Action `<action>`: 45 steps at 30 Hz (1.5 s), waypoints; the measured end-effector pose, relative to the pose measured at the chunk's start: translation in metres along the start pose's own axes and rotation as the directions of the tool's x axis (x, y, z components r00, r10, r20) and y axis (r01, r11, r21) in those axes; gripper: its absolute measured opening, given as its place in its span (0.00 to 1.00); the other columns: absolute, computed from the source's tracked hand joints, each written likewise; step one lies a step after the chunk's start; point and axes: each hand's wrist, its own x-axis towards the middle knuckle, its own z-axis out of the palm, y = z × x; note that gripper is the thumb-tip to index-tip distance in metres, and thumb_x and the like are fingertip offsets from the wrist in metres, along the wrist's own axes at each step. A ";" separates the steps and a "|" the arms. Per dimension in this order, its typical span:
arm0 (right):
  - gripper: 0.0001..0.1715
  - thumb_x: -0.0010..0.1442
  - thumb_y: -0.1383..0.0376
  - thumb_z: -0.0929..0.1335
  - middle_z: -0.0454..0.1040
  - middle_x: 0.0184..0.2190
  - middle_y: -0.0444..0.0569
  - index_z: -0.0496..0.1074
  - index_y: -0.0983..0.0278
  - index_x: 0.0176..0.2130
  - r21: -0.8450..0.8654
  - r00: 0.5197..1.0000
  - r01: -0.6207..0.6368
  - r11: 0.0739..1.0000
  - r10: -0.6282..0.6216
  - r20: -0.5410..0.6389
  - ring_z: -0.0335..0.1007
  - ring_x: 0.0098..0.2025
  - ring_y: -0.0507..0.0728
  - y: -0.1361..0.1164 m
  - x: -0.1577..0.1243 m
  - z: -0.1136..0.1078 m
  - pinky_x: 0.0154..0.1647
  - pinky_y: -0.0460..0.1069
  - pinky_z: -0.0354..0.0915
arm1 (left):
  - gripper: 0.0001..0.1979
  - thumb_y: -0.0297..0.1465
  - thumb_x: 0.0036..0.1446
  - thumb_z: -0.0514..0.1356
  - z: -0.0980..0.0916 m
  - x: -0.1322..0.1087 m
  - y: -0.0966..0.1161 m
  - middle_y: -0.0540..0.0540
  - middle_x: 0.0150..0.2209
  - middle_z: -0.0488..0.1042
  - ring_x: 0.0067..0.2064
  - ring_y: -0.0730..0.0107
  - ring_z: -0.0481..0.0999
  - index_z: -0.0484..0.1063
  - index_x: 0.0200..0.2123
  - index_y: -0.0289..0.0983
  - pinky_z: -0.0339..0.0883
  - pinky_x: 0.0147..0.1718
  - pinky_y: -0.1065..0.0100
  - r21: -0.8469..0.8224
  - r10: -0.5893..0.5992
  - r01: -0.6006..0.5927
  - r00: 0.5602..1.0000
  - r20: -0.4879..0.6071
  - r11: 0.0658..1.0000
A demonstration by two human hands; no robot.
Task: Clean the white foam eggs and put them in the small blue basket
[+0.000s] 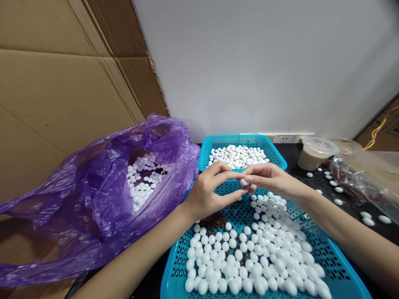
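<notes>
Above the near blue plastic basket (pixel 343 265), my two hands meet fingertip to fingertip around a small white ball (pixel 243 182). My right hand (pixel 269 178) pinches this ball between thumb and fingers. From the other side, the thumb and index finger of my left hand (pixel 210 187) close on it, though the exact contact is partly hidden. Many similar smooth white balls (pixel 230 261) fill the front and right of the basket. A clump of dark brown shreds (pixel 213 222) lies among them, below my left hand.
A second blue basket (pixel 282 160) behind holds more white pieces with brown bits. At left, an open purple plastic bag (pixel 109 187) contains white balls, beside cardboard (pixel 62 83). On the right stand a lidded cup (pixel 313 155), a clear bag of brown shreds (pixel 349 178) and loose balls.
</notes>
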 end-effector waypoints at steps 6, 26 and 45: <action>0.09 0.56 0.59 0.68 0.75 0.31 0.46 0.76 0.62 0.34 -0.004 1.000 0.003 1.000 -0.003 0.016 0.71 0.34 0.52 0.000 0.001 0.000 0.36 0.47 0.69 | 0.11 0.31 0.52 0.63 0.001 0.000 -0.001 0.50 0.31 0.66 0.33 0.73 0.68 0.72 0.41 0.39 0.66 0.33 0.69 -0.009 0.013 -0.013 1.000 -0.001 1.000; 0.08 0.56 0.61 0.69 0.75 0.31 0.46 0.76 0.63 0.34 0.018 0.999 0.007 1.000 -0.007 0.034 0.71 0.33 0.50 -0.001 0.001 0.001 0.36 0.47 0.68 | 0.10 0.30 0.52 0.63 0.000 0.000 0.000 0.50 0.29 0.67 0.32 0.74 0.68 0.73 0.40 0.37 0.65 0.33 0.70 -0.018 0.058 -0.058 0.998 -0.014 0.998; 0.06 0.57 0.65 0.69 0.75 0.31 0.45 0.76 0.65 0.35 0.039 0.998 0.020 0.999 -0.022 0.055 0.71 0.33 0.48 -0.001 0.001 0.000 0.35 0.44 0.67 | 0.08 0.29 0.56 0.61 0.000 0.000 0.001 0.50 0.29 0.66 0.32 0.73 0.67 0.71 0.40 0.37 0.64 0.33 0.69 0.010 0.059 -0.059 0.998 0.028 0.998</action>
